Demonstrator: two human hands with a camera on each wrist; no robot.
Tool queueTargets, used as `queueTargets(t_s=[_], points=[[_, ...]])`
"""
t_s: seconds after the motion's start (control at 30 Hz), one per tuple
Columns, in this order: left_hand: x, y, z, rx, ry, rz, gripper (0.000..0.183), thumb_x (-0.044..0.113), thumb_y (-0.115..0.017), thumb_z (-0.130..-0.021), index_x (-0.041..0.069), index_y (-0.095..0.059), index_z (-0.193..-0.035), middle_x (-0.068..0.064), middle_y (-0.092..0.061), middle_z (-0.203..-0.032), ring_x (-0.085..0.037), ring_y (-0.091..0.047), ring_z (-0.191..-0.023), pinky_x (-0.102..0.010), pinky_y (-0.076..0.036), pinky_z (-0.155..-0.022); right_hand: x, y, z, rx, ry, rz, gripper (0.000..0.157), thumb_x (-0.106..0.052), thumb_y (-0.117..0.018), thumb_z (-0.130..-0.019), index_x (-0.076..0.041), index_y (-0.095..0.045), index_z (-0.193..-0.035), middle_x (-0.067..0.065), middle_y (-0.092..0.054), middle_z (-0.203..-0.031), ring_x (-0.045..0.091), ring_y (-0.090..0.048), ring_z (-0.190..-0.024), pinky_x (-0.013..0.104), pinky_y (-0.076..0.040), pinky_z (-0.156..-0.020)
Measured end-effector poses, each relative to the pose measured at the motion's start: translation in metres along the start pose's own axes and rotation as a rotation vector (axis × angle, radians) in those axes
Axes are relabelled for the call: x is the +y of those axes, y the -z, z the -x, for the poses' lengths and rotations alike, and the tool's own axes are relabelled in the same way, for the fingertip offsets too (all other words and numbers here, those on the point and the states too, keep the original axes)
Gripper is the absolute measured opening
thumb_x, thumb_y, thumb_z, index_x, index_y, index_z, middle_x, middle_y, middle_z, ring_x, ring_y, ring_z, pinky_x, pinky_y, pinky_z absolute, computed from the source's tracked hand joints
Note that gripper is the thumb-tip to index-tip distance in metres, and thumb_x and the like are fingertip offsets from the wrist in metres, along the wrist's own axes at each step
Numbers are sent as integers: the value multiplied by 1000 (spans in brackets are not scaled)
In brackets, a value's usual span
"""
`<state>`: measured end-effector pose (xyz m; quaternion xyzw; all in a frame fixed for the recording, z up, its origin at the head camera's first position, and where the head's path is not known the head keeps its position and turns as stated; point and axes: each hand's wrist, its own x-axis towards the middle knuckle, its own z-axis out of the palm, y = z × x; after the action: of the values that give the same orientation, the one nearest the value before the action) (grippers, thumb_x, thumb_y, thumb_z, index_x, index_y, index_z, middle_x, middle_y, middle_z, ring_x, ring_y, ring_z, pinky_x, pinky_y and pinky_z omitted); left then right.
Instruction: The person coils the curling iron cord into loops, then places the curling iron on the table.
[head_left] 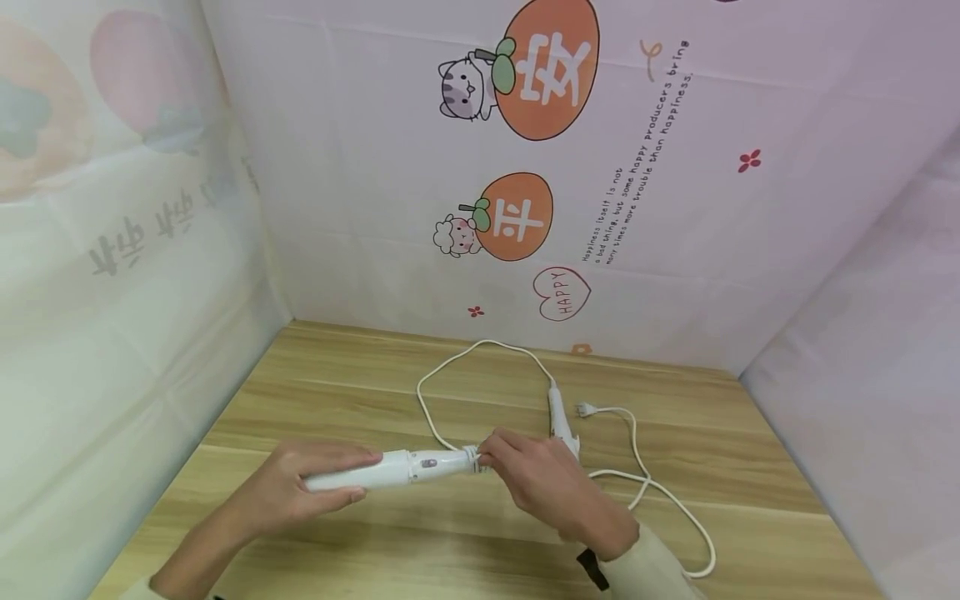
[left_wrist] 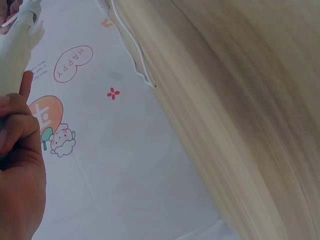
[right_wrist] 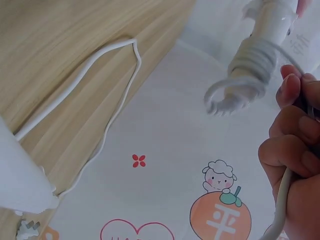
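Note:
My left hand [head_left: 288, 483] grips a long white wand-shaped appliance [head_left: 386, 471] around its thick end, thumb and fingers on opposite sides. A small grey detail shows on the appliance's middle. White cord is wound in several coils [right_wrist: 252, 62] around its narrow end. My right hand [head_left: 540, 479] pinches the white cord [right_wrist: 295, 60] right beside these coils, and more cord runs through its curled fingers. Beyond the right hand lies a second white appliance [head_left: 558, 412], its lower part hidden behind that hand. In the left wrist view, the left hand [left_wrist: 20, 150] appears only at the edge.
A thin cord [head_left: 487, 342] loops over the wooden table [head_left: 337, 375] from the second appliance's tip. Near it lies a two-pin plug [head_left: 587, 409], whose cord [head_left: 701, 533] curves along the right side. Printed cloth walls [head_left: 360, 208] stand at the back and both sides.

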<state>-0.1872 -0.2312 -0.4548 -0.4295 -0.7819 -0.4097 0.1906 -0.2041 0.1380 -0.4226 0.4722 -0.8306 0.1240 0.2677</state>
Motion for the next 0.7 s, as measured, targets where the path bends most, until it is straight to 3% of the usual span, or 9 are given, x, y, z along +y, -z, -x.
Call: queueTargets(t_s=[0.1,0.2,0.33,0.43,0.6,0.7], points=[[1,1,2,-49,24,74,49,2,-93,-82,15,-82,-128,-6,-83,-121,-17,-80,-108,-21,-62,-90,3,-1,0,-3,13,-22,35,-37,-42,-118,-19,-69,-106,-13,-70,-90,-5,-40,-59,9,-30,-51],[1,2,4,-102,90,174,44,4,-90,-88,16,-81,-129,-6,-82,-123,-14,-79,-109,-26,-64,-86,7,-1,0,-13,32,-75,31,-36,-49,-116,-19,-73,-106,-13,-73,-93,-5,-53,-65,11,-42,-55],[2,4,6,-146,170,288,41,2,-87,-90,16,-82,-128,-7,-81,-124,-11,-78,-107,-31,-65,-77,13,-1,0,-70,37,-227,18,-29,-63,-111,-19,-78,-107,-12,-78,-99,-4,-69,-82,16,-57,-73],[1,4,5,-167,168,366,43,-3,-84,-89,12,-81,-129,-10,-81,-125,-10,-77,-104,-32,-65,-72,17,0,0,-141,26,-386,13,-20,-67,-109,-18,-80,-109,-10,-79,-96,-5,-68,-83,15,-57,-76],[-1,2,4,-162,184,512,51,-14,-77,-88,12,-80,-132,-2,-80,-128,-8,-76,-100,-31,-64,-72,20,-2,0,-215,-62,-665,20,-8,-62,-110,-16,-81,-114,-4,-80,-96,-4,-65,-83,17,-57,-77],[-2,0,5,-121,221,574,54,-16,-75,-89,14,-79,-134,4,-79,-130,-6,-74,-100,-28,-63,-72,17,-6,1,-166,-118,-768,24,-5,-59,-111,-14,-80,-118,0,-83,-107,2,-72,-96,25,-62,-84]])
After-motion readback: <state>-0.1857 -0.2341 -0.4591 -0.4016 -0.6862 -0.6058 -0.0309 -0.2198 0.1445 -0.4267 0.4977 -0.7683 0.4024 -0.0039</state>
